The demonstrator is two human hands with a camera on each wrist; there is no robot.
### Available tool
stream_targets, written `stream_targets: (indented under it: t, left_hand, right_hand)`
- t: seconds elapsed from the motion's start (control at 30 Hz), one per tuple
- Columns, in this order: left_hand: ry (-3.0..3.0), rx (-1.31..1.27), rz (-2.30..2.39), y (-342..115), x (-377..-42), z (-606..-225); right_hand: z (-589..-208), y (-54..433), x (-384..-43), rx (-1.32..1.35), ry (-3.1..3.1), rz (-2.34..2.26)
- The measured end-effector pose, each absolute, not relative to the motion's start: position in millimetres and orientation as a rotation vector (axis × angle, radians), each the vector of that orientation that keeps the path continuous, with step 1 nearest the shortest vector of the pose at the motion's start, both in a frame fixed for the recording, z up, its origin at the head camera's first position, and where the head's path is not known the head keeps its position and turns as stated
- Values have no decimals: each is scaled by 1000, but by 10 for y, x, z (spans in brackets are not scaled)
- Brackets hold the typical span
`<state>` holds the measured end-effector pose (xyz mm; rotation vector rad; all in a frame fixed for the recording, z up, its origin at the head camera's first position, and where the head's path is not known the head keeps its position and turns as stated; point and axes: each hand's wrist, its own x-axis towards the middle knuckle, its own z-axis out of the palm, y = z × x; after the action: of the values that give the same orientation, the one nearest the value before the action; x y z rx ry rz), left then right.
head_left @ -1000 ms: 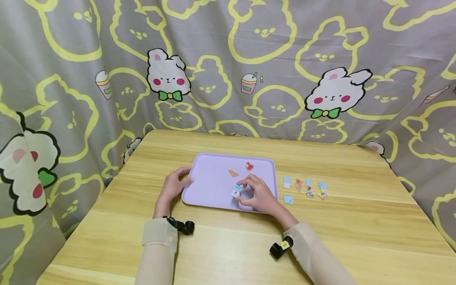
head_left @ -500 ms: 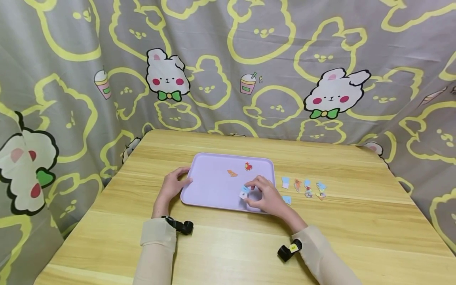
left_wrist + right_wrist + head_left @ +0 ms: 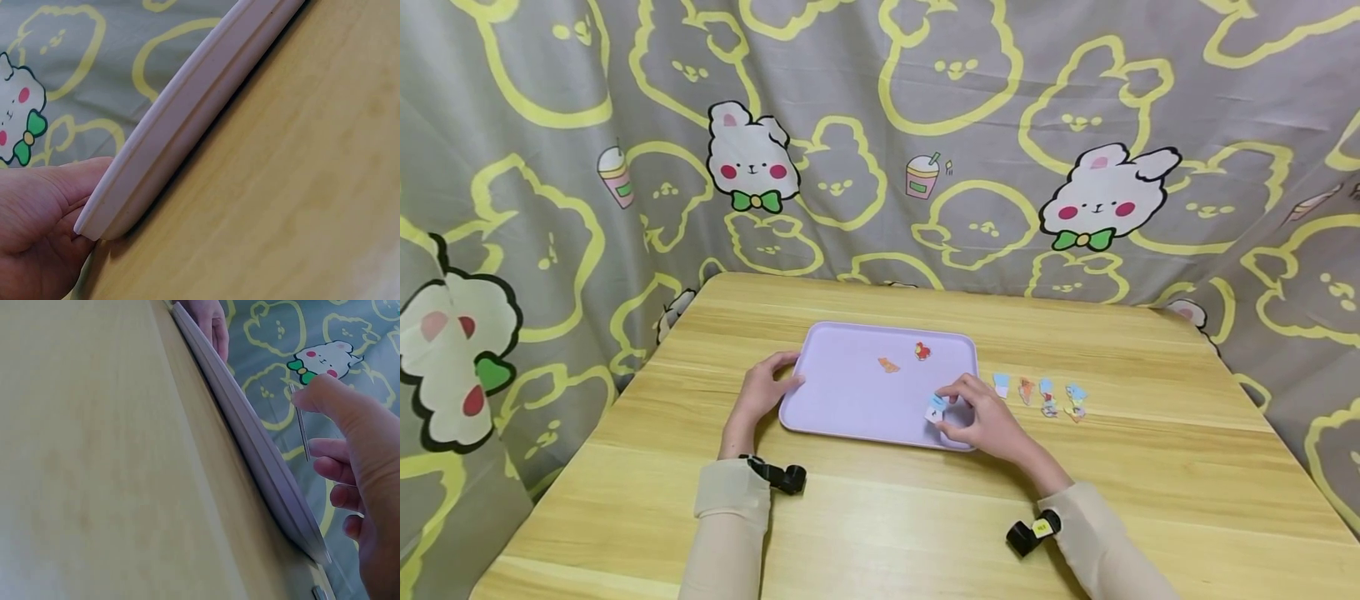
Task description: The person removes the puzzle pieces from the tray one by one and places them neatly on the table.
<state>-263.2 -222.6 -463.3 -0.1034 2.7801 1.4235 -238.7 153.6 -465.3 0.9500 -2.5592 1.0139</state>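
Note:
In the head view my left hand (image 3: pixel 767 387) grips the left edge of a lilac tray (image 3: pixel 850 400), thumb over the rim. The left wrist view shows this grip at the tray's corner. Above the tray's right part, my right hand (image 3: pixel 988 421) pinches a small blue-and-white puzzle piece (image 3: pixel 935 408) between thumb and fingertips. That flat piece appears edge-on in the right wrist view, held apart from the tray. Lying in the tray are an orange cut-out piece (image 3: pixel 889 365) and a red cut-out piece (image 3: pixel 922 351).
Right of the tray, several small colourful pieces (image 3: pixel 1048 398) lie on the wooden table (image 3: pixel 865 517). A grey curtain (image 3: pixel 850 100) with cartoon rabbits hangs behind and at the sides of the table.
My right hand has moved right across the tray with the pinched puzzle piece, now covering a blue piece seen earlier on the table. My left hand stays on the tray edge.

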Motion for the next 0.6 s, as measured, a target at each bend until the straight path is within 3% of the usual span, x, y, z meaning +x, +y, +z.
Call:
stream_targets:
  t: [0.6]
  left_hand:
    - [2788, -99, 1413, -2235, -2644, -4640]
  right_hand:
    - [-4671, 1907, -2342, 946, -2591, 930]
